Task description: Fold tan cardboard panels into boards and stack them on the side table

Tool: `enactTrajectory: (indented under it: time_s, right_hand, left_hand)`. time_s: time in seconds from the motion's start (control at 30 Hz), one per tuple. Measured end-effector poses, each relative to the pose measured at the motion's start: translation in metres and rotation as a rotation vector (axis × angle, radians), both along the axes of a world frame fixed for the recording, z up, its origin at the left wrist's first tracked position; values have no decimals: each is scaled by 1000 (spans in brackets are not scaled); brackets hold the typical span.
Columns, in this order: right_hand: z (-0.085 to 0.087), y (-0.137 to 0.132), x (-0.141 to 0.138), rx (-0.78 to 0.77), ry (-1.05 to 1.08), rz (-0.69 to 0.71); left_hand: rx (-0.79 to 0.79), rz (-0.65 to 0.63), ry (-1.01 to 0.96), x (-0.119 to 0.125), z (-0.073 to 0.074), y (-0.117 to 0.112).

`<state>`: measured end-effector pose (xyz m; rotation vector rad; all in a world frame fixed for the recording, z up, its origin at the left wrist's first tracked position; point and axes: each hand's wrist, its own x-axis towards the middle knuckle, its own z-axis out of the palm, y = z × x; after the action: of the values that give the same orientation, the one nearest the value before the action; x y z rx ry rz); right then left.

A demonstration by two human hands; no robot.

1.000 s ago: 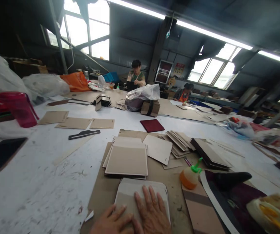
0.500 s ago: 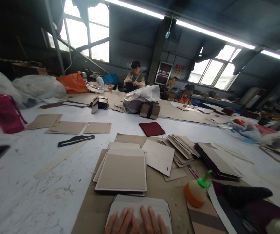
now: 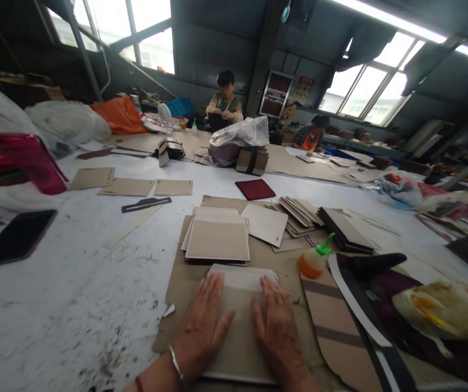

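Both palms lie flat on a beige panel (image 3: 240, 321) with a paler strip along its far end, right in front of me. My left hand (image 3: 203, 313) rests on its left side, fingers stretched forward and thumb out; a silver bangle circles that wrist. On the panel's right side is my right hand (image 3: 275, 321), also flat with its fingers extended. Just beyond lies a stack of beige panels (image 3: 217, 239) with dark edges. To the right of my right hand stands a glue bottle (image 3: 313, 262) with orange liquid and a green nozzle.
A striped curved piece (image 3: 336, 321) lies right of the hands. Farther back are a white panel (image 3: 267, 224), a pile of beige pieces (image 3: 299, 211) and a dark red square (image 3: 255, 189). A phone (image 3: 16, 237) lies at left. Two people (image 3: 225, 103) sit across the table.
The view has tilted down, showing more of my hands and wrists. My hands have moved apart from near each other to the two sides of the panel, still flat on it.
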<state>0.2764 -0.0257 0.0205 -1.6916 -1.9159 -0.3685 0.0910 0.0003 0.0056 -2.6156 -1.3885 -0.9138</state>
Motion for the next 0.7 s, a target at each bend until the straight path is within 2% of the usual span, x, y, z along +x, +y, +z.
enactTrajectory:
  time_s: [0.07,0.13,0.23,0.3,0.43,0.57,0.7]
  right_hand:
    - [8,-12,10,-76,2,-140]
    - [7,-28,22,-199,-28,-236]
    - [-4,-53,34,-345,-46,-204]
    - [-12,-64,35,-343,-18,-174]
    - [-20,-69,24,-253,62,-223]
    - [-15,-71,19,-242,188,-241]
    - [-4,-79,22,-300,399,-243]
  left_hand:
    - [-73,106,-34,-15,-4,-9]
    - [-129,149,-21,-31,-11,-18]
    - [-153,117,13,-45,-19,-31]
    - [-137,99,12,-44,-23,-38]
    - [-150,104,-14,-35,-25,-45]
    - [-161,116,-74,-32,-21,-49]
    - [-213,104,-219,-31,-6,-55]
